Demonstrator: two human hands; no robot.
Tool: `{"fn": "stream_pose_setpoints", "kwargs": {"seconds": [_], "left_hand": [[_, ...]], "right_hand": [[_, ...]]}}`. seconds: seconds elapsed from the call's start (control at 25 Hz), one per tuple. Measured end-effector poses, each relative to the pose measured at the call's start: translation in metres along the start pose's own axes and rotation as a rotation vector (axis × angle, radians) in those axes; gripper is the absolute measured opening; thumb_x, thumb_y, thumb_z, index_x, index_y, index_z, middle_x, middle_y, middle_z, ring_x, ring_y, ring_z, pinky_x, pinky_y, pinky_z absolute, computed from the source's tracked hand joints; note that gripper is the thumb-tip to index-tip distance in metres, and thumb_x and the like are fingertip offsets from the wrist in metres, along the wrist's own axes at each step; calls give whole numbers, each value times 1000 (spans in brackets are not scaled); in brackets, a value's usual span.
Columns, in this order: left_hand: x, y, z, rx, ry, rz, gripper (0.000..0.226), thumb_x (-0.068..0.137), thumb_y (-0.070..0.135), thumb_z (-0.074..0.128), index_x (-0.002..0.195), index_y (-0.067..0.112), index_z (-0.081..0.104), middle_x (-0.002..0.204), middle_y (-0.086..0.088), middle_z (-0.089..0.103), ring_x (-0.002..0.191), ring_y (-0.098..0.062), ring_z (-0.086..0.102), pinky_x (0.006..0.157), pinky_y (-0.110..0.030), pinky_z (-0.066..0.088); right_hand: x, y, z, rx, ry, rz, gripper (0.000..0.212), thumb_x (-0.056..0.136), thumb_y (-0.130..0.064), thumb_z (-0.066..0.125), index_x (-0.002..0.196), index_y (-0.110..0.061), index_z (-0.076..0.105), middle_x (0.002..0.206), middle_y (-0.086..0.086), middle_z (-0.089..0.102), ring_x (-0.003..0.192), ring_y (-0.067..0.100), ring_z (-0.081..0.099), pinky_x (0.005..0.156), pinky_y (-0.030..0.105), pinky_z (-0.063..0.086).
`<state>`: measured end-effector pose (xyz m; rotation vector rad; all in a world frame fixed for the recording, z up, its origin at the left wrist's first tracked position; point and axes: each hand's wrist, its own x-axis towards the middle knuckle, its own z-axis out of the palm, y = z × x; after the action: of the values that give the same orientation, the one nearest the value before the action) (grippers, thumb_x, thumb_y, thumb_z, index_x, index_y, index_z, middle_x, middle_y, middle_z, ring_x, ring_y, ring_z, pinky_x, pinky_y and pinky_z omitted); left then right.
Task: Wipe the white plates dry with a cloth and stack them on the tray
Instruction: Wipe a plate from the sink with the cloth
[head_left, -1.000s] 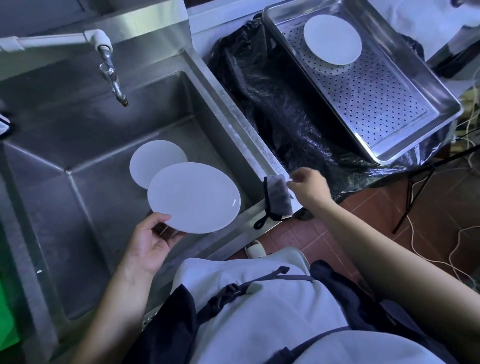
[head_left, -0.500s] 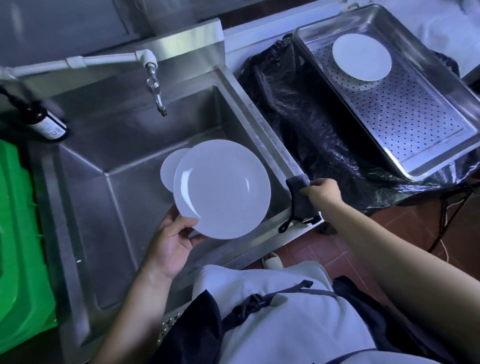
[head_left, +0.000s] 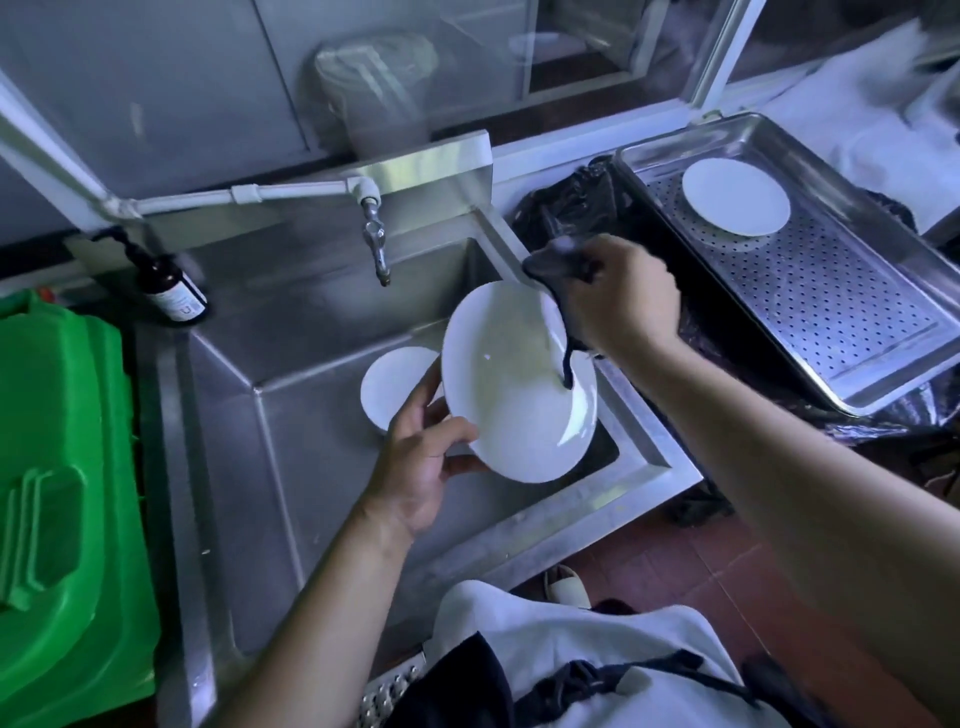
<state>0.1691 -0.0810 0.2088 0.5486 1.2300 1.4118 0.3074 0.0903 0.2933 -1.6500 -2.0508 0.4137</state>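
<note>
From the head view, the big change is on the right: the right hand (head_left: 618, 296), which half a second ago was only reaching the dark cloth (head_left: 558, 270) where it hung over the sink's front edge, now grips that cloth bunched in its fingers and has carried it up to the far rim of the held plate (head_left: 514, 379). A dark strap of the cloth dangles across the plate's face. The left hand (head_left: 421, 462) keeps its hold on the plate's near-left rim, thumb on the face and fingers behind, but the plate has risen and tipped more steeply toward the camera, held in the air above the sink (head_left: 322, 338).

Judging from this, the pick-up of the cloth is over and wiping of this plate is just starting; cloth and rim look to be in contact, though blur there makes it hard to be sure.

A second plate (head_left: 389, 384) lies on the sink floor, partly hidden behind the held one, not yet dried. One white plate (head_left: 735, 203) already sits in the far corner of the perforated metal tray (head_left: 852, 296), which rests on black plastic to the right. So one plate appears done, one is in hand, one waits.
</note>
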Motion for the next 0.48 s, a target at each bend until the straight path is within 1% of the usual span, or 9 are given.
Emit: {"fn": "stream_pose_setpoints", "kwargs": {"seconds": [0.04, 0.12, 0.16, 0.2, 0.24, 0.32, 0.4, 0.48], "left_hand": [[-1, 4, 6, -7, -13, 15, 68, 74, 5, 61, 133, 39, 64, 118, -3, 73, 99, -18, 70, 76, -47, 62], [-3, 13, 14, -22, -30, 44, 62, 74, 4, 59, 126, 37, 69, 113, -2, 74, 98, -18, 70, 70, -41, 61], [-6, 17, 14, -23, -34, 58, 61, 74, 4, 58, 124, 37, 70, 112, -2, 75, 97, -17, 70, 68, -39, 60], [-9, 21, 12, -15, -37, 71, 62, 74, 3, 58, 122, 38, 71, 111, -2, 74, 96, -17, 70, 68, -38, 59], [-12, 24, 10, -3, -41, 83, 62, 73, 3, 58, 121, 39, 72, 111, -2, 74, 95, -17, 70, 68, -37, 59], [-19, 31, 3, 15, -44, 104, 59, 73, 4, 59, 119, 38, 73, 110, -4, 73, 93, -19, 71, 66, -36, 58], [-24, 36, -2, 8, -67, 135, 60, 74, 2, 60, 122, 37, 72, 111, -5, 73, 93, -19, 71, 67, -36, 58], [-27, 40, -7, -6, -95, 165, 63, 76, 0, 61, 127, 37, 70, 114, -4, 74, 97, -19, 72, 69, -37, 59]], "right_hand": [[-10, -15, 6, 17, -13, -54, 23, 85, -29, 63, 105, -22, 72, 97, 3, 74, 90, 35, 67, 76, 37, 54], [-37, -37, 21, 90, -25, -202, 12, 88, -23, 63, 90, -17, 72, 97, 2, 72, 85, 32, 66, 67, 35, 49], [-50, -43, 27, 132, -30, -249, 12, 90, -20, 62, 84, -14, 71, 97, 2, 71, 84, 30, 65, 64, 36, 47], [-58, -46, 30, 186, -44, -258, 14, 91, -17, 62, 89, -11, 73, 101, 1, 70, 86, 28, 64, 67, 38, 48], [-62, -47, 30, 256, -69, -241, 17, 91, -14, 61, 98, -12, 76, 106, 0, 70, 91, 24, 64, 74, 38, 50], [-66, -47, 25, 398, -136, -245, 30, 90, -7, 61, 113, -17, 77, 114, -2, 68, 100, 18, 63, 87, 34, 48], [-76, -48, 21, 490, -180, -341, 33, 89, 0, 63, 116, -15, 76, 109, -3, 66, 100, 19, 62, 86, 30, 47], [-90, -50, 19, 547, -237, -424, 33, 90, 3, 64, 116, -13, 76, 102, -11, 62, 98, 15, 61, 84, 26, 46]]}}
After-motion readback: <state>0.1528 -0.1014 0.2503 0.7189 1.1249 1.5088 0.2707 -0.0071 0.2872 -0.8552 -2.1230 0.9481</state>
